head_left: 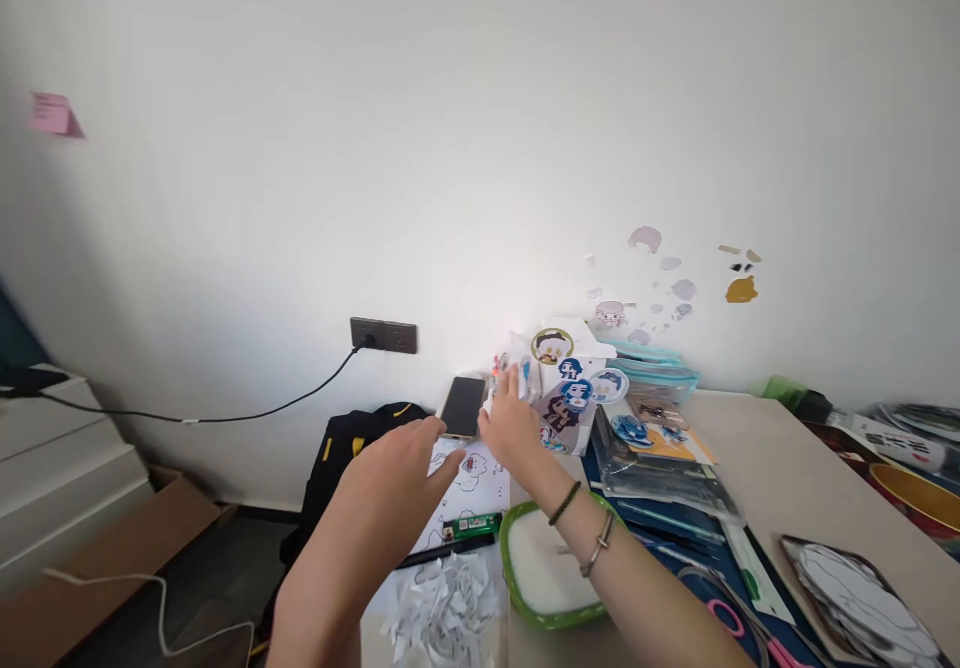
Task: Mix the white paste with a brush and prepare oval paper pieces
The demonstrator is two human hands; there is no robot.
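Observation:
A dark-screened smartphone point(463, 408) lies at the far end of the desk, against the wall. My left hand point(409, 463) is at its lower left corner, thumb and index finger apart; whether a fingertip touches the phone I cannot tell. Beside the phone's right edge, my right hand point(514, 426) has its fingers stretched out in front of a clear plastic bag point(531, 378) of small colourful pieces. Below the hands lies a white sheet with line drawings point(480, 478). A green-rimmed container point(544, 616) with a white surface sits partly under my right forearm.
Paper scraps point(446, 608) lie in front, near a green-and-black packet point(471, 526). A white box with character stickers point(574, 408) leans at the wall. To the right are plastic pouches point(660, 473), pink-handled scissors point(726, 618) and cutouts point(862, 588). A black bag point(337, 458) stands left of the desk.

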